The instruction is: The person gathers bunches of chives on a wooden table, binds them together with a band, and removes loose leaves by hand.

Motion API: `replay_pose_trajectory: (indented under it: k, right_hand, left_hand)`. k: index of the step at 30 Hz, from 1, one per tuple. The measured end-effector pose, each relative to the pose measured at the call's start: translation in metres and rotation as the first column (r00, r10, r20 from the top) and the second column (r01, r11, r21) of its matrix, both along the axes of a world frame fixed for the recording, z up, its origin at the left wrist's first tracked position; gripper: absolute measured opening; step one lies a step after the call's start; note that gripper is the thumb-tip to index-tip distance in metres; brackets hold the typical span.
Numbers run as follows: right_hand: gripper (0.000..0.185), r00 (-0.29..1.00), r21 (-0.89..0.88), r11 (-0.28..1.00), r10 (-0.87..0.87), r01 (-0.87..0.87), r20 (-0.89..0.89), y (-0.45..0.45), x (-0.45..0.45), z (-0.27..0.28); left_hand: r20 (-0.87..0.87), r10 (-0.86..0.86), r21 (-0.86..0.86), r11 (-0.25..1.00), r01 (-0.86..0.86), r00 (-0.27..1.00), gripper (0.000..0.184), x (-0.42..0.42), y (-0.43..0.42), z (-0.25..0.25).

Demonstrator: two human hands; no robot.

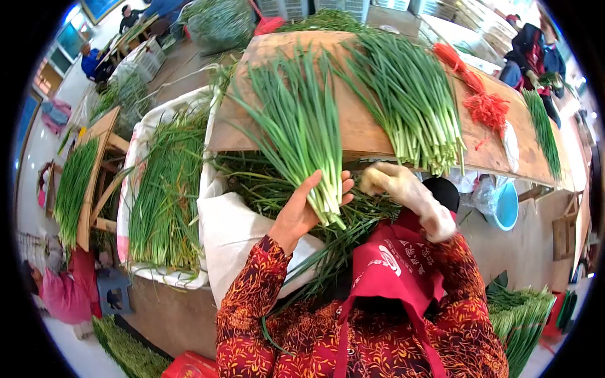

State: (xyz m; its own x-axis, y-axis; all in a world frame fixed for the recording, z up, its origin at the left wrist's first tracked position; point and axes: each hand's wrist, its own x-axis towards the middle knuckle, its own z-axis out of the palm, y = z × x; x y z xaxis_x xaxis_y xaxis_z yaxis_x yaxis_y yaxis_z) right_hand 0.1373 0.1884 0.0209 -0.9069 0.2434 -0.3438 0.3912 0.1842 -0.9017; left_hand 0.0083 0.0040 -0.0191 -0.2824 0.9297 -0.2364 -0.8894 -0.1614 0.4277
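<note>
A bunch of long green chives (302,120) rests in my bare left hand (299,208), the fingers wrapped round its pale stem ends. The leaves spread forward over the wooden board (225,135). To the right of the stems is my right hand (394,181) in a pale glove, fingers curled closed and apart from the bunch. Whether anything is in those fingers is hidden. A larger pile of chives (413,101) lies on the board just beyond my right hand, its cut ends toward me.
Red ties (486,108) lie at the board's right, past the pile. On my left stands a white crate (205,157) filled with chives. Loose leaves (343,246) and a white cloth (236,236) lie below the board. A blue basin (506,205) is under it. Other people work farther off.
</note>
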Motion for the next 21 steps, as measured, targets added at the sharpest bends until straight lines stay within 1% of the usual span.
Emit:
replay_pose_trajectory:
  k: [1,2,3,5,6,7,9,10,13,14,15,17,20,21]
  right_hand:
    - [0.031,0.991,-0.160,0.987,0.014,-0.035,-0.134,-0.007,0.015,-0.001]
    - [0.031,0.985,-0.157,0.973,0.163,-0.170,-0.056,-0.015,0.022,0.008]
    - [0.030,0.952,-0.167,0.940,0.305,-0.298,0.021,-0.022,0.027,0.017]
    - [0.030,0.849,-0.075,0.848,0.528,-0.525,0.026,-0.043,0.027,0.020]
    - [0.027,0.797,-0.076,0.795,0.603,-0.602,-0.006,-0.050,0.021,0.019]
    - [0.028,0.807,-0.037,0.808,0.589,-0.588,0.047,-0.055,0.016,0.013]
    - [0.028,0.866,-0.046,0.865,0.496,-0.499,-0.068,-0.059,0.006,0.009]
    - [0.027,0.874,-0.082,0.870,0.482,-0.486,-0.059,-0.060,0.000,0.007]
    - [0.030,0.869,-0.053,0.868,0.490,-0.494,-0.074,-0.061,-0.001,-0.008]
    - [0.031,0.866,-0.086,0.863,0.490,-0.498,-0.094,-0.062,0.001,-0.013]
    - [0.031,0.866,-0.067,0.865,0.489,-0.497,-0.106,-0.063,0.001,-0.009]
    - [0.032,0.871,-0.069,0.871,0.478,-0.487,-0.117,-0.062,0.001,-0.015]
    - [0.033,0.937,-0.063,0.936,0.345,-0.348,-0.049,-0.066,0.002,-0.020]
    - [0.033,0.948,-0.075,0.945,0.315,-0.318,-0.053,-0.067,0.003,-0.021]
  left_hand:
    - [0.049,-0.022,0.045,0.999,0.020,0.999,0.049,-0.001,0.002,-0.003]
    - [0.071,-0.033,0.069,0.997,0.028,0.997,0.052,-0.001,0.003,-0.005]
    - [0.091,-0.045,0.088,0.995,0.037,0.995,0.053,0.000,0.005,-0.007]
    - [0.103,-0.056,0.117,0.992,0.044,0.993,0.055,0.004,0.009,-0.005]
    - [0.169,-0.092,0.176,0.982,0.062,0.981,0.054,0.005,0.010,-0.007]
    - [0.111,-0.080,0.146,0.987,0.063,0.991,0.053,0.010,0.011,-0.007]
    - [-0.009,-0.055,0.085,0.995,0.055,0.998,0.052,0.020,0.011,-0.009]
    - [-0.020,-0.056,0.072,0.996,0.058,0.998,0.050,0.024,0.008,-0.004]
    - [-0.024,-0.082,0.043,0.996,0.083,0.996,0.050,0.021,0.007,-0.008]
    - [-0.033,-0.062,0.057,0.996,0.064,0.998,0.050,0.022,0.008,-0.010]
    - [-0.019,-0.078,0.042,0.996,0.079,0.997,0.050,0.024,0.007,-0.008]
    - [-0.035,-0.049,0.022,0.999,0.050,0.998,0.051,0.027,0.008,-0.012]
    - [-0.068,-0.076,-0.079,0.994,0.070,0.995,0.050,0.028,0.007,-0.008]
    - [-0.077,-0.090,-0.108,0.991,0.081,0.993,0.048,0.028,0.007,-0.009]
